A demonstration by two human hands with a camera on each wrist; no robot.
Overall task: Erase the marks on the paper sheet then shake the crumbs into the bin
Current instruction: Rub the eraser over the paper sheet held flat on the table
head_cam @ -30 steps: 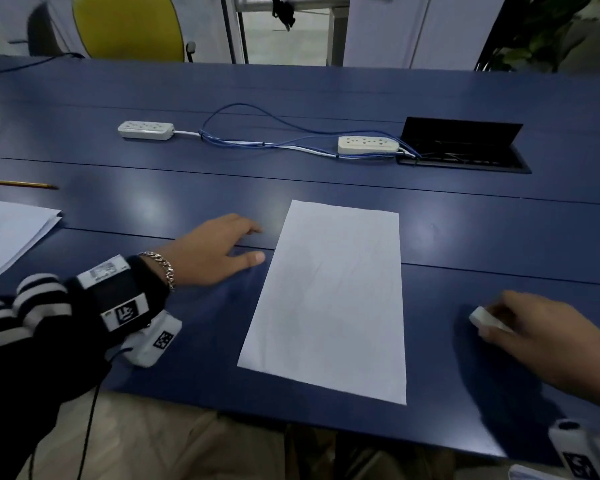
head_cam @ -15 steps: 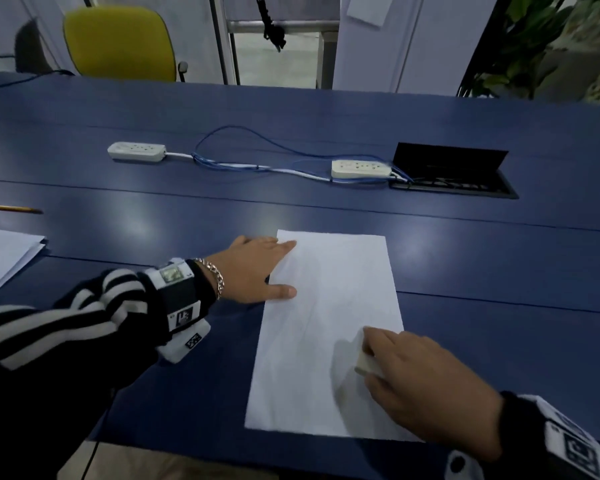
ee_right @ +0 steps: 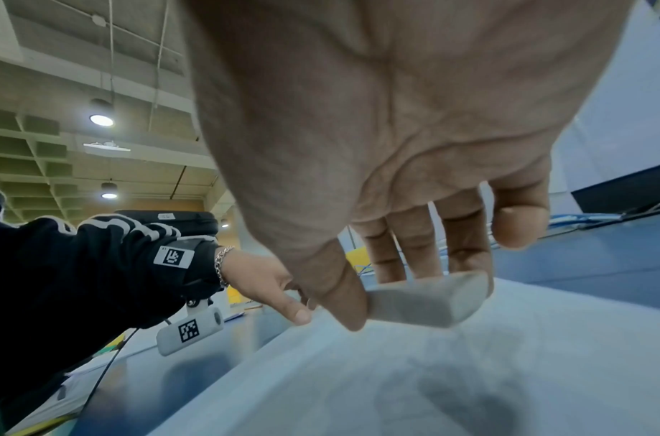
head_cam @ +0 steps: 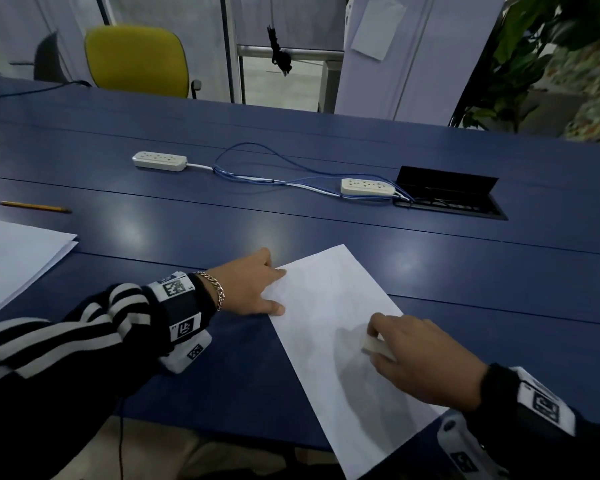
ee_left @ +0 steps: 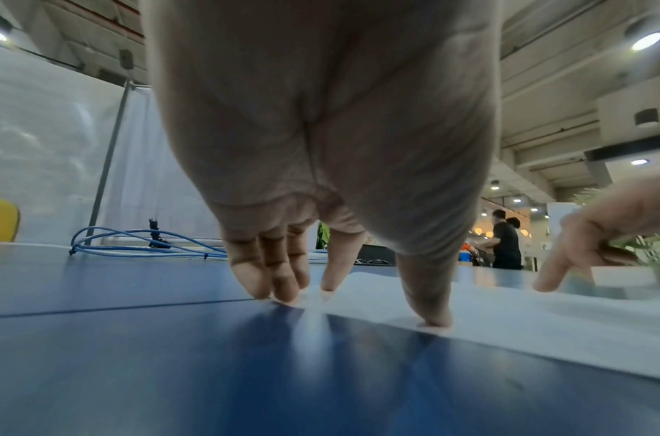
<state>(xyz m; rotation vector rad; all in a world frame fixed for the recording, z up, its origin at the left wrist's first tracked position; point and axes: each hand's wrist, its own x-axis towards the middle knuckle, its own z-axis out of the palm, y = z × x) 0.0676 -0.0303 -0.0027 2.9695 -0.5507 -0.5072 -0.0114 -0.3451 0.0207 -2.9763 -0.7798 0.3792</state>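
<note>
My left hand (head_cam: 248,289) lies with straight fingers on the left edge of the paper sheet (head_cam: 340,327), which lies tilted on the blue table (head_cam: 430,271). My right hand (head_cam: 426,368) pinches the white eraser (ee_right: 425,301) between thumb and fingers, over the sheet.

Paper sheet (head_cam: 329,306) marks — too faint, blurred.

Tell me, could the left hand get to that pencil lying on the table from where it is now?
Probably yes. The pencil lies in the open on the blue table, with nothing between it and the left hand. But that hand is pressing down the paper sheet, which it would have to let go.
</note>
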